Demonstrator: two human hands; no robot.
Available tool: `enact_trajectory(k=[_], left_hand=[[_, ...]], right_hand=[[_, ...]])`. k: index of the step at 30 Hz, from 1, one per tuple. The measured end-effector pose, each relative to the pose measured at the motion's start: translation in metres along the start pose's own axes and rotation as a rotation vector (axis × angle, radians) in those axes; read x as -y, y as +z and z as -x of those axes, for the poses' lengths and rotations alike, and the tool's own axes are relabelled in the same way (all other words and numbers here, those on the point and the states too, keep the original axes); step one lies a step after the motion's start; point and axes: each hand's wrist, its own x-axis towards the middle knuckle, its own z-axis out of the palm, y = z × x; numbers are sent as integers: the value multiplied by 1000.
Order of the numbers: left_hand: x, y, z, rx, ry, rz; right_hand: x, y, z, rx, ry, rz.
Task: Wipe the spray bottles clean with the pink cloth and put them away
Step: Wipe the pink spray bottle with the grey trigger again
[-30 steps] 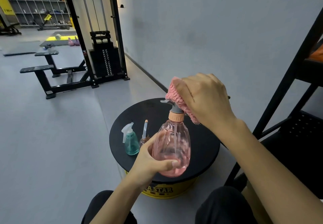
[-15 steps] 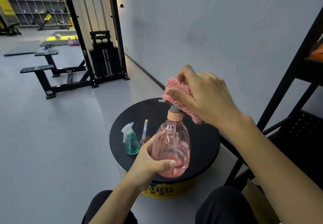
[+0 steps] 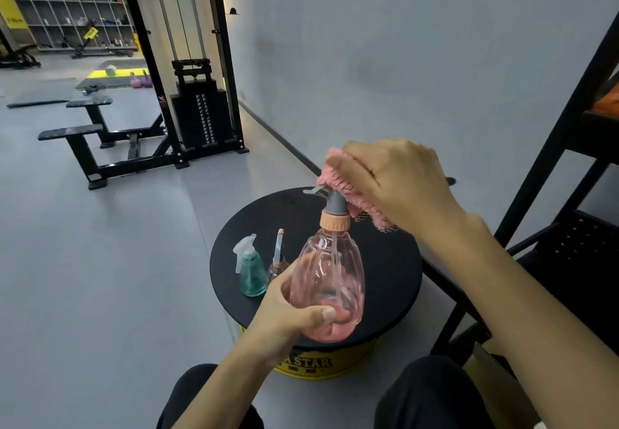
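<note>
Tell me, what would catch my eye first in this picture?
Centre stage is a clear pink plastic spray bottle, gripped round its belly by the left hand, while the right hand presses a fluffy pink cloth over its grey spray head. To its left, on the round black table top, stand a small teal spray bottle and a slim pen-shaped sprayer.

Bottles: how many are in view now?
3. The pink bottle is gripped by the left hand; the teal bottle stands on the black stand; a small brown bottle stands beside it, partly hidden by that hand.
</note>
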Motion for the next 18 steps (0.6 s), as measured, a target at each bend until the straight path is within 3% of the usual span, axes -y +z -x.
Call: enact_trajectory(k=[3, 9, 12, 14, 16, 18], left_hand=[[0, -1, 2, 8, 5, -3], [3, 5, 3, 5, -2, -16], [0, 4, 2, -10, 9, -9], [-2, 2, 1, -18, 9, -16], [-3, 0, 0, -13, 15, -26], [-4, -2, 0, -9, 23, -40]], right_hand=[[-5, 7, 6, 10, 192, -305], [4, 22, 13, -305, 746, -693], [9, 23, 17, -299, 1055, -1068], [16, 23, 24, -254, 1124, -1220], [23, 25, 30, -280, 1097, -1164], [30, 27, 36, -316, 1009, -922]])
